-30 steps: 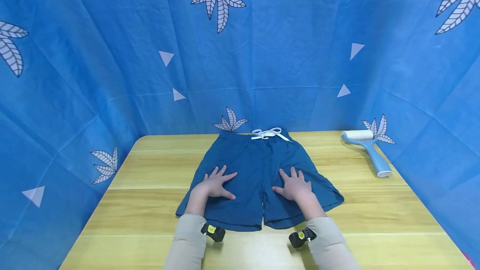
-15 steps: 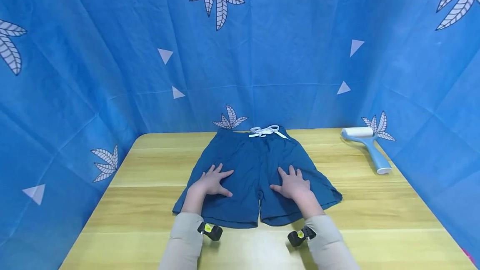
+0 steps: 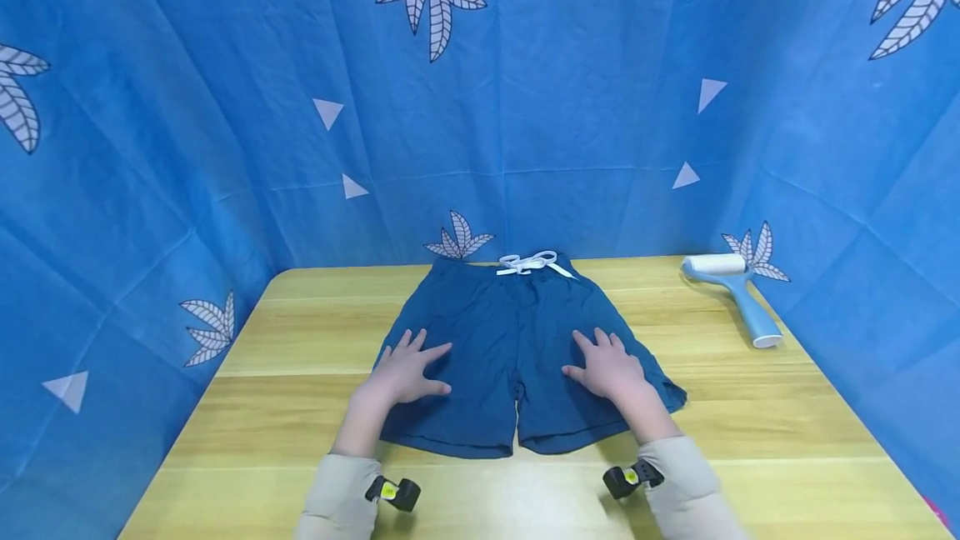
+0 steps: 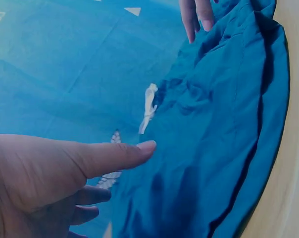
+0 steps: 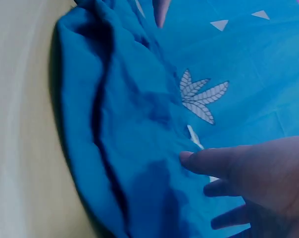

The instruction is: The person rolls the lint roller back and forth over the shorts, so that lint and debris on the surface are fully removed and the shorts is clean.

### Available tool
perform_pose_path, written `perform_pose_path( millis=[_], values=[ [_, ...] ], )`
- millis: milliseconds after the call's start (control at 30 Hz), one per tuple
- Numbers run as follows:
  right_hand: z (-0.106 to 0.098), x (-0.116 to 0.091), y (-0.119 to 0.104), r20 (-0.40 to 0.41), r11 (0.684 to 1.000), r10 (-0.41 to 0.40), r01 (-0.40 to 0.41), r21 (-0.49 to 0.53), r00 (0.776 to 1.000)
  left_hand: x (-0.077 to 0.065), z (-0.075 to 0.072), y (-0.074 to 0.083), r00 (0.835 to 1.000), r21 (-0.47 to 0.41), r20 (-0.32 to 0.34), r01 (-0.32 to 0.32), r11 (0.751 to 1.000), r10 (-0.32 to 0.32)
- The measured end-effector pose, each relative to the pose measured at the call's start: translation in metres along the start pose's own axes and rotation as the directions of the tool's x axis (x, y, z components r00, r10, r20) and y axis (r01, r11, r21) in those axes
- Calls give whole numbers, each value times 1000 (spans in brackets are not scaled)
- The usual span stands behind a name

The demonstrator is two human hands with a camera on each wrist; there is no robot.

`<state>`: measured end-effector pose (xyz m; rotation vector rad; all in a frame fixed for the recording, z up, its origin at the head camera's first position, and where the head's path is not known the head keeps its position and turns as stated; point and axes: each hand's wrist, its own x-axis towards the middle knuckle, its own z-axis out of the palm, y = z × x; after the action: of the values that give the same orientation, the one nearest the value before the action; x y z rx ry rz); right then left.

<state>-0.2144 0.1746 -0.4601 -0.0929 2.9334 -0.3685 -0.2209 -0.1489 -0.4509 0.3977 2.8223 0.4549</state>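
Note:
A pair of dark blue shorts lies spread flat on the wooden table, its waistband at the far edge and its leg openings toward me. A white drawstring is tied in a bow at the waist. My left hand, fingers spread, is over the outer side of the left leg. Over the right leg is my right hand, its fingers likewise straight and apart. Both wrist views show an extended thumb, the left thumb and the right thumb, above the cloth, with shadows beneath. Neither hand grips anything.
A lint roller with a light blue handle and white roll lies at the table's back right. Blue curtain with leaf and triangle prints hangs behind and along both sides. Bare wooden table top shows around the shorts.
My hands have moved apart, the left one leftward and the right one rightward over the legs of the shorts. The shorts first shifted slightly left; the lint roller stays put.

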Motion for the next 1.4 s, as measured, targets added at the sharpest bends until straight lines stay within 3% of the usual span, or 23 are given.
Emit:
perform_pose_path(
  millis=[233, 467, 700, 933, 1133, 1400],
  values=[
    [-32, -4, 27, -132, 997, -61, 55, -54, 989, -26, -10, -11, 996, 27, -92, -13, 1000, 15],
    [-67, -6, 71, -241, 997, -48, 33, -67, 969, -59, -19, -20, 988, 42, -156, -6, 999, 12],
    [-84, -4, 120, -321, 1000, 20, -27, -15, 947, -84, -17, -33, 975, 45, -219, -17, 999, 27],
    [-80, 6, 175, -361, 992, 126, -107, 73, 924, -97, -4, -48, 961, 31, -272, -48, 998, 54],
    [-61, 13, 210, -353, 976, 203, -158, 153, 913, -106, 11, -62, 946, 74, -315, -53, 996, 74],
    [-36, 18, 229, -354, 968, 243, -202, 149, 903, -115, 31, -74, 956, 99, -284, -53, 994, 80]
  ],
)
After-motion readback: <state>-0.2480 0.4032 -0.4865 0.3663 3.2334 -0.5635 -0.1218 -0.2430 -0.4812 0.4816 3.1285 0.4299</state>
